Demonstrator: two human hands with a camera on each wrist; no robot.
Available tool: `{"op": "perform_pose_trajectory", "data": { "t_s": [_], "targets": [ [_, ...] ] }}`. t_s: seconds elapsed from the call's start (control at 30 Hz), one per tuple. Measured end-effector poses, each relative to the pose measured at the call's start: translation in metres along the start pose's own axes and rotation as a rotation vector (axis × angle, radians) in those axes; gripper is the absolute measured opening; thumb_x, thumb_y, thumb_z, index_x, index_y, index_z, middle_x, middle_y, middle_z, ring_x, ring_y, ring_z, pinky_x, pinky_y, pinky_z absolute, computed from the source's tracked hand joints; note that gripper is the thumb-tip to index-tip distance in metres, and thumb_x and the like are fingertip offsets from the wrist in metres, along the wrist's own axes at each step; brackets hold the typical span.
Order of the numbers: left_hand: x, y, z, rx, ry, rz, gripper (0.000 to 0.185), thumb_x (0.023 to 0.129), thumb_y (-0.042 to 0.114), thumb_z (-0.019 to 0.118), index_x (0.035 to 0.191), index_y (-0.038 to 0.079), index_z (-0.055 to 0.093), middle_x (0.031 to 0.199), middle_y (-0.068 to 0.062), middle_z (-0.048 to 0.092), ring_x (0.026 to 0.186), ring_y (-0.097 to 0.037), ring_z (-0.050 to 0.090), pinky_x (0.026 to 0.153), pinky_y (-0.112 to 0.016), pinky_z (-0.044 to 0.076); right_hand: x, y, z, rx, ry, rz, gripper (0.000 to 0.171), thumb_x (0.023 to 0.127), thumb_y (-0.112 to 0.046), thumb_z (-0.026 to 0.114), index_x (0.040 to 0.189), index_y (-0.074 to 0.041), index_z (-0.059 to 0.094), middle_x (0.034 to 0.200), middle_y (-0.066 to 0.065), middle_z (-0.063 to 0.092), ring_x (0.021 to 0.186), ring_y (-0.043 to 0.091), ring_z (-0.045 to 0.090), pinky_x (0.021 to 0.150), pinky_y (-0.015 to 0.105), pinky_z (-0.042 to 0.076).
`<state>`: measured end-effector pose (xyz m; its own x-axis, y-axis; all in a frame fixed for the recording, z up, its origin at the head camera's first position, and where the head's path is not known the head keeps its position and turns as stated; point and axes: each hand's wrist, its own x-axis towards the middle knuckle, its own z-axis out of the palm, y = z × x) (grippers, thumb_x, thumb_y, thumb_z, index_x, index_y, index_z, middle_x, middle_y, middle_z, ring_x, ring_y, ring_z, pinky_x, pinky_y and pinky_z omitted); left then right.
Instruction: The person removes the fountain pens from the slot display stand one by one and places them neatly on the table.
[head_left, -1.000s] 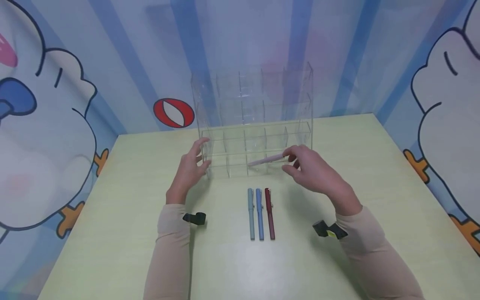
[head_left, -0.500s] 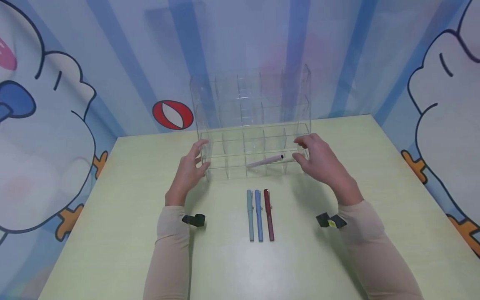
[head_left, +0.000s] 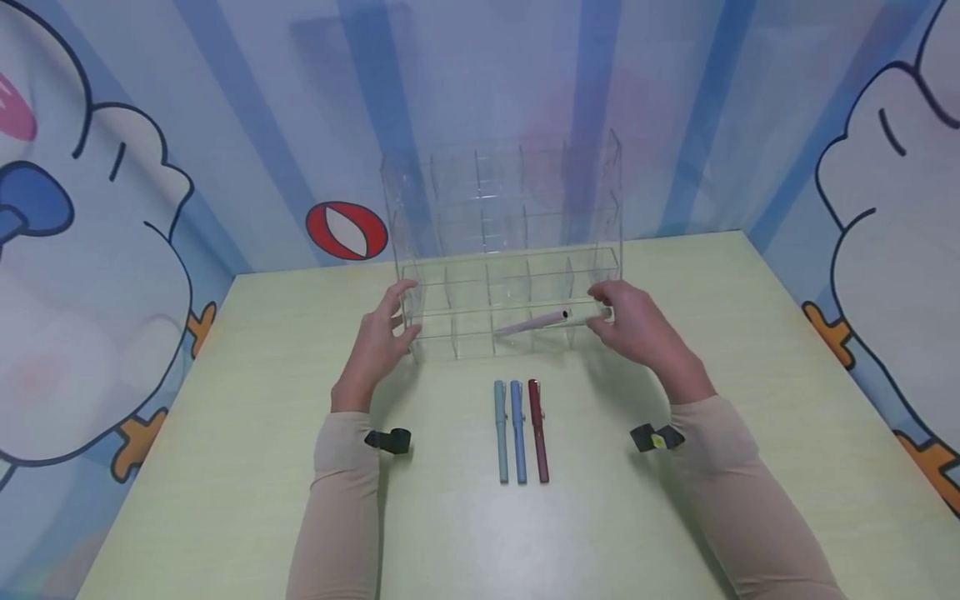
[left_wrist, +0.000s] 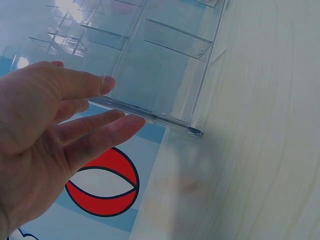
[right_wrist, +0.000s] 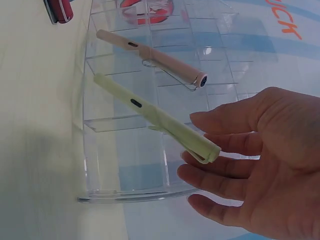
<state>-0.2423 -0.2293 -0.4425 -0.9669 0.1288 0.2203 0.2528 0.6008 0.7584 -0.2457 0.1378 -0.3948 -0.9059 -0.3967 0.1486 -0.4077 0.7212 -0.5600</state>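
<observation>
A clear tiered organizer (head_left: 470, 336) with dividers stands at the back of the table. My left hand (head_left: 375, 343) grips its left side wall, thumb on one face and fingers on the other in the left wrist view. A pale pink pen (right_wrist: 165, 64) and a light green pen (right_wrist: 150, 111) lie slanted across the front compartments. My right hand (head_left: 633, 325) is at the right front corner. In the right wrist view its fingers are loosely bent around the green pen's cap end, with a gap between thumb and pen.
Three pens lie side by side on the table before the organizer: teal (head_left: 501, 433), blue (head_left: 519, 433) and dark red (head_left: 538, 433). A printed cartoon backdrop (head_left: 480, 75) rises behind the table.
My right hand has left the pink pen's end and moved right to the green pen, lowering slightly since half a second ago. The left hand keeps its grip on the organizer.
</observation>
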Motion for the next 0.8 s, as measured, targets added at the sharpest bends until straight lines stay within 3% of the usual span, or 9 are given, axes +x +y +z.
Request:
{"op": "perform_pose_trajectory", "data": {
  "t_s": [0.5, 0.8],
  "targets": [
    [-0.001, 0.001, 0.0, -0.022, -0.015, -0.038, 0.068, 0.085, 0.007, 0.062, 0.136, 0.039, 0.028, 0.143, -0.011, 0.029, 0.118, -0.036, 0.043, 0.071, -0.038, 0.053, 0.004, 0.008, 0.015, 0.006, -0.026, 0.023, 0.036, 0.085, -0.004, 0.058, 0.118, 0.004, 0.049, 0.113, 0.021, 0.056, 0.106, 0.035, 0.051, 0.084, 0.045, 0.044],
    [0.0, 0.001, 0.0, -0.01, -0.009, -0.027, 0.069, 0.085, 0.008, 0.062, 0.135, 0.041, 0.028, 0.142, -0.01, 0.031, 0.117, -0.036, 0.044, 0.073, -0.039, 0.052, 0.007, 0.006, 0.016, 0.013, 0.039, 0.037, 0.026, 0.086, -0.003, 0.055, 0.111, 0.002, 0.055, 0.107, 0.018, 0.059, 0.097, 0.031, 0.056, 0.069, 0.038, 0.047]
  ]
}}
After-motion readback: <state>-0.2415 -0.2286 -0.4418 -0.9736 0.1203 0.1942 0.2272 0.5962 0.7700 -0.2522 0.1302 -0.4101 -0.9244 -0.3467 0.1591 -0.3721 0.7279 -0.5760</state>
